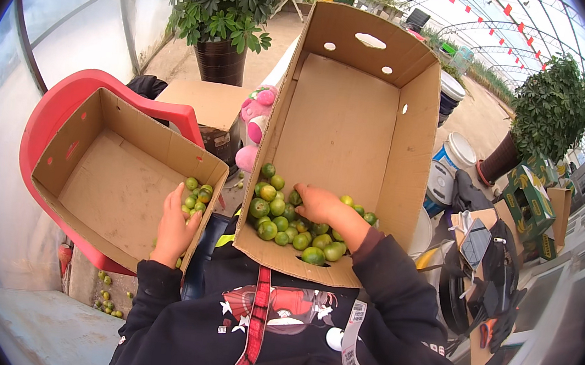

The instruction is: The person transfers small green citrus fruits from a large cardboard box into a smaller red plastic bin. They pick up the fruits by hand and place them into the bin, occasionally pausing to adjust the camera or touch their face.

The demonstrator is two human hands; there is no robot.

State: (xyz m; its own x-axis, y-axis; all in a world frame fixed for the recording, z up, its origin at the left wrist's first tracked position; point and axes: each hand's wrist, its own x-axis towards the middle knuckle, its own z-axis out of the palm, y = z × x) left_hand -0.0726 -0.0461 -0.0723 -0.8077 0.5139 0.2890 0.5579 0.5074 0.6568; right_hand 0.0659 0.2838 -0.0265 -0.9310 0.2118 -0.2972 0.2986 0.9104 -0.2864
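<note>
A large cardboard box (pixel 338 128) stands tilted before me, with small green and yellowish round fruits (pixel 283 224) gathered at its near end. Over these fruits lies my right hand (pixel 322 206), its fingertips at a dark green fruit; whether they grip it is unclear. On the left, a smaller cardboard box (pixel 116 180) rests on a red plastic chair (pixel 60 99). My left hand (pixel 175 226) is inside its right side, fingers apart, beside a small pile of similar fruits (pixel 197 196). The palm side is partly hidden, and no held fruit can be made out.
A pink plush toy (pixel 256 120) and another cardboard box (pixel 199 100) are between the two boxes. White-lidded buckets (pixel 459 149), a black bag (pixel 501 258) and a phone (pixel 476 243) are at right. Several fruits (pixel 106 296) lie on the floor, lower left.
</note>
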